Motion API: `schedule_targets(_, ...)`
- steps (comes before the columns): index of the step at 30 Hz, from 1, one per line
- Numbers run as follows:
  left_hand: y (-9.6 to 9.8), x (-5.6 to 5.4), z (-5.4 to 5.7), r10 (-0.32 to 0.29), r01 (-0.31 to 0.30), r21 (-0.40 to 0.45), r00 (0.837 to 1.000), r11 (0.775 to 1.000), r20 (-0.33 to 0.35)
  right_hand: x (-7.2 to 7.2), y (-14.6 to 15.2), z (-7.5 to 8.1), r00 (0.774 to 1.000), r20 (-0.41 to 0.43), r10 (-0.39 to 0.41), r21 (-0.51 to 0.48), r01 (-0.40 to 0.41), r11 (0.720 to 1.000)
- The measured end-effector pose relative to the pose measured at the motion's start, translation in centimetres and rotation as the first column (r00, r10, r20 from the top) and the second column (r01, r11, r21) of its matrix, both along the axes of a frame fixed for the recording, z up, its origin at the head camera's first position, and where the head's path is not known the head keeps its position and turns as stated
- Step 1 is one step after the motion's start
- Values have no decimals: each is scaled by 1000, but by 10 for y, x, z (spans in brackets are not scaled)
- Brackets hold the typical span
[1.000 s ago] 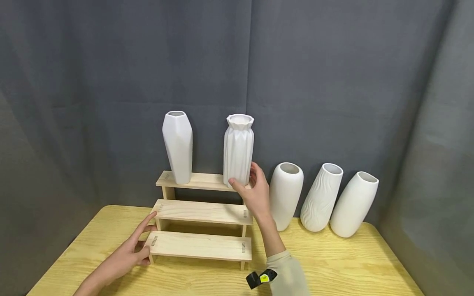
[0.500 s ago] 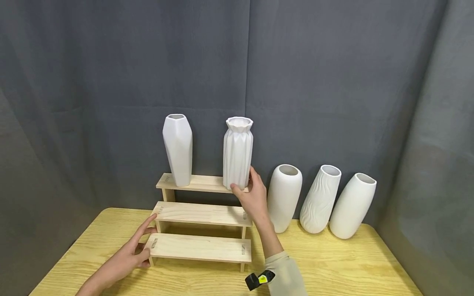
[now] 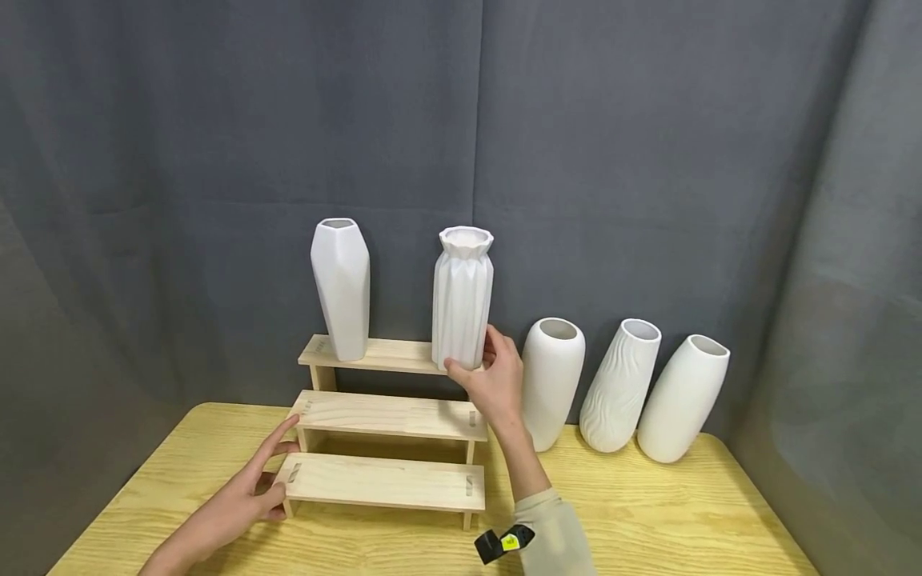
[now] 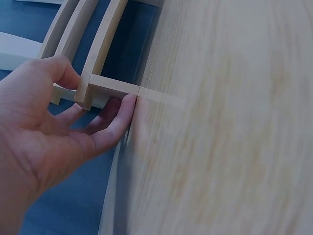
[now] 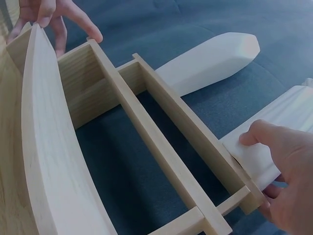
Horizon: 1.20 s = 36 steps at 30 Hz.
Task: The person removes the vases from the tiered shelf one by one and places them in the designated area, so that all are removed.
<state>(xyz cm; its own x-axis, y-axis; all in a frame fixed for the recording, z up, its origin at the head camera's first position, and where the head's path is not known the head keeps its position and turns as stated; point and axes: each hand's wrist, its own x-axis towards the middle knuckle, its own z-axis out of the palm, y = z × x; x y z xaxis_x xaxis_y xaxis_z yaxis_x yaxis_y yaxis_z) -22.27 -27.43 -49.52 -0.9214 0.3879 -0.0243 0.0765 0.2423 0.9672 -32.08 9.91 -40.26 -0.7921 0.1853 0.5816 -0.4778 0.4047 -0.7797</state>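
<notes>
A three-step wooden stand (image 3: 389, 480) stands on the table. My left hand (image 3: 238, 504) grips its left end, thumb at the lowest step and index finger reaching to the middle step; in the left wrist view, fingertips of the left hand (image 4: 63, 117) lie against the side panel. On the top step, toward the right, a white pleated vase (image 3: 463, 300) with a scalloped rim stands upright. My right hand (image 3: 497, 384) holds it low down, thumb across its front and fingers round its right side, partly hidden. A white faceted vase (image 3: 341, 292) stands on the top step's left.
Right of the stand, a rounded smooth vase (image 3: 553, 384), a vase with wavy relief (image 3: 619, 388) and a plain tapered vase (image 3: 684, 400) stand on the wooden table (image 3: 648, 520). A grey curtain (image 3: 612, 160) hangs close behind them.
The head view shifts slightly. My right hand and the pleated vase edge a touch rightward relative to the stand. My left hand keeps its place on the stand.
</notes>
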Motion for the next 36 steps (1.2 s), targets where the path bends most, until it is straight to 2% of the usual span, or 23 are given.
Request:
schedule_targets(7, -1, 2, 2, 11, -11, -1, 1000, 1000, -6, 3, -3, 2, 999, -6, -39, -3, 39, 999)
schedule_targets(14, 0, -2, 4, 3, -3, 0, 1000, 1000, -24, 3, -2, 4, 997, -7, -74, -18, 73, 997)
schedule_targets(22, 3, -3, 5, 27, -27, -6, 999, 1000, -30, 6, -2, 7, 995, 6, -96, -7, 97, 995)
schedule_targets(36, 1, 0, 2, 27, -27, 0, 999, 1000, -38, 15, -5, 10, 996, 12, -90, 31, 90, 995)
